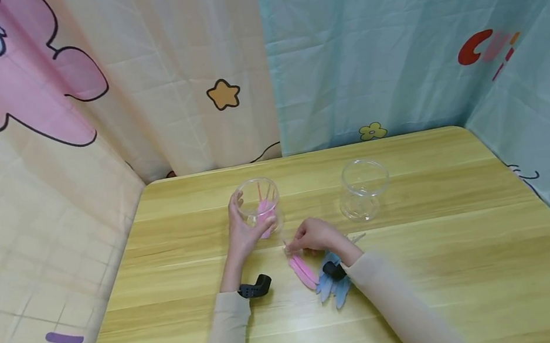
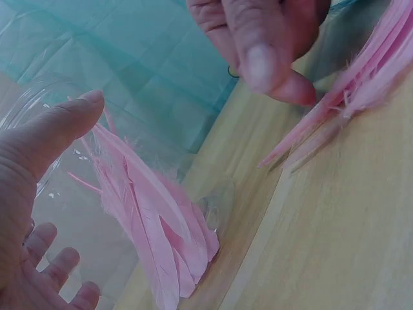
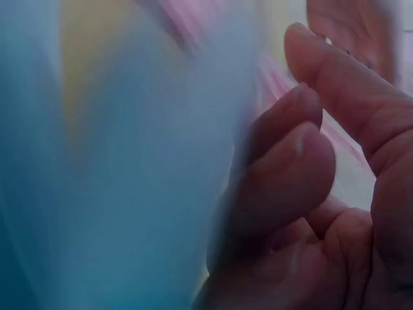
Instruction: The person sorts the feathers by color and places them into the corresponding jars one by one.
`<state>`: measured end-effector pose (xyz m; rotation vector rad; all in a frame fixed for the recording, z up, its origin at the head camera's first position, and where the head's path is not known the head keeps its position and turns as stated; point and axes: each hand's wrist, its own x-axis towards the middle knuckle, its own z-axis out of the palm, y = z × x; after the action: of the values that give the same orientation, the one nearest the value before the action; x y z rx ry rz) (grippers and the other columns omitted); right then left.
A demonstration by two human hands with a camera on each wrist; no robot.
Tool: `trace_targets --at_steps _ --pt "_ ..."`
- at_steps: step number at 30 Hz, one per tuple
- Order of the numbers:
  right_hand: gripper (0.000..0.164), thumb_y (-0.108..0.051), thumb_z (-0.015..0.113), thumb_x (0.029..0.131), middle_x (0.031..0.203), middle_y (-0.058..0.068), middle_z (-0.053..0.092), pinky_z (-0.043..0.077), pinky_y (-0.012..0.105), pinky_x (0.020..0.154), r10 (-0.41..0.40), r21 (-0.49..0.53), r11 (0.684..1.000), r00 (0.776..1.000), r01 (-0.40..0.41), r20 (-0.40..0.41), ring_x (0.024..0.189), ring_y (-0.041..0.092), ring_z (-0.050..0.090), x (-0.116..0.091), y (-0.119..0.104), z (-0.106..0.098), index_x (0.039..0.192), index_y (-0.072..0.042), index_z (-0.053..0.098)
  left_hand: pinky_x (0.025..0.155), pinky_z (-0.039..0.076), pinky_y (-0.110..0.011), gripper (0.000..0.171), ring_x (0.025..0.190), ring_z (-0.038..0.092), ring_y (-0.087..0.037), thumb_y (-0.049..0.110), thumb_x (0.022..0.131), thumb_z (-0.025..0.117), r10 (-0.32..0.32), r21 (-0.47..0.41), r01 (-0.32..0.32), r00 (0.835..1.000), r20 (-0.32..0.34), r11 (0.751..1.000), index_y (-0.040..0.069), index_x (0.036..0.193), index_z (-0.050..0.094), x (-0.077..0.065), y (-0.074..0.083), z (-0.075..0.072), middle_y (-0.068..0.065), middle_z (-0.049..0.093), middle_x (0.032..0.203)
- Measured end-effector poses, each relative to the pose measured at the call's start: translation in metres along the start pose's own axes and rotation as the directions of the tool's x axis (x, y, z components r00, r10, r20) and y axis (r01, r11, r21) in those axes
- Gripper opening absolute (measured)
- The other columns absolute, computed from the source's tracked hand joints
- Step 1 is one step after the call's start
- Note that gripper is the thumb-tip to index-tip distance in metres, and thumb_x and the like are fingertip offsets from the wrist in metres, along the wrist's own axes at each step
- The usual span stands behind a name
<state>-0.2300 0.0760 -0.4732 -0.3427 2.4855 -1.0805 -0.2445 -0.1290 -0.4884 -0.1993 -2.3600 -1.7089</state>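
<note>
My left hand [image 1: 242, 232] grips a clear plastic cup [image 1: 257, 196], its thumb [image 2: 61, 132] on one side and fingers around the other. Inside the cup stand several pink feathers [image 2: 158, 223], their quills pointing up. My right hand [image 1: 313, 235] is low over the table, fingertips right at the quill ends of loose pink feathers [image 1: 303, 271]. In the right wrist view, pink shows behind the thumb and bent fingers [image 3: 284, 174]; I cannot tell whether they pinch a quill. Blue feathers [image 1: 333, 290] lie under the right wrist, blurred and large in the right wrist view.
Another clear cup [image 1: 364, 199] stands farther back on the right. The wood-patterned table [image 1: 459, 262] ends at printed curtains [image 1: 363, 45] at the back and sides. Both wrists wear black straps with small devices.
</note>
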Motion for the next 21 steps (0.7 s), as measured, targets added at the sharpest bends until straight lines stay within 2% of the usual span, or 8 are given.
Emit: trace_targets --at_steps 4,8,15,21 --pt "0.043 -0.041 0.078 0.076 0.044 -0.007 0.048 0.027 0.021 0.038 0.020 -0.100 0.995 0.998 -0.026 -0.055 0.040 0.007 0.037 -0.001 -0.005 0.012 0.050 -0.014 0.056 0.102 0.025 -0.061 0.106 0.136 0.023 -0.028 0.031 0.069 0.086 0.005 0.005 -0.005 1.000 0.002 1.000 0.025 0.150 0.016 0.001 -0.001 -0.001 -0.010 0.024 0.150" --pt "0.038 -0.037 0.079 0.075 0.044 -0.007 0.052 0.028 0.019 0.038 0.058 -0.111 0.991 0.992 -0.070 -0.111 0.040 0.006 0.041 -0.002 -0.010 0.020 0.051 -0.014 0.060 0.102 0.025 -0.061 0.107 0.137 0.023 -0.029 0.034 0.069 0.086 0.012 0.007 -0.012 1.000 0.003 1.000 0.024 0.150 0.016 0.001 -0.001 -0.001 -0.010 0.024 0.151" --pt "0.035 -0.032 0.077 0.077 0.044 -0.005 0.054 0.035 0.019 0.039 0.059 -0.089 0.994 0.991 -0.070 -0.122 0.040 0.007 0.051 -0.004 -0.013 0.025 0.051 -0.015 0.063 0.102 0.025 -0.061 0.107 0.136 0.024 -0.029 0.034 0.069 0.086 0.012 0.001 -0.012 1.000 -0.008 1.000 0.024 0.150 0.017 0.002 -0.001 -0.002 -0.011 0.025 0.150" --pt "0.034 -0.032 0.077 0.079 0.047 -0.002 0.056 0.034 0.019 0.039 0.071 0.018 0.997 0.994 -0.070 -0.082 0.040 0.008 0.046 -0.003 -0.006 0.024 0.054 -0.013 0.063 0.103 0.025 -0.059 0.107 0.136 0.023 -0.027 0.034 0.068 0.086 -0.005 0.001 0.005 1.000 -0.002 1.000 0.026 0.150 0.016 0.001 -0.001 -0.001 -0.009 0.025 0.150"
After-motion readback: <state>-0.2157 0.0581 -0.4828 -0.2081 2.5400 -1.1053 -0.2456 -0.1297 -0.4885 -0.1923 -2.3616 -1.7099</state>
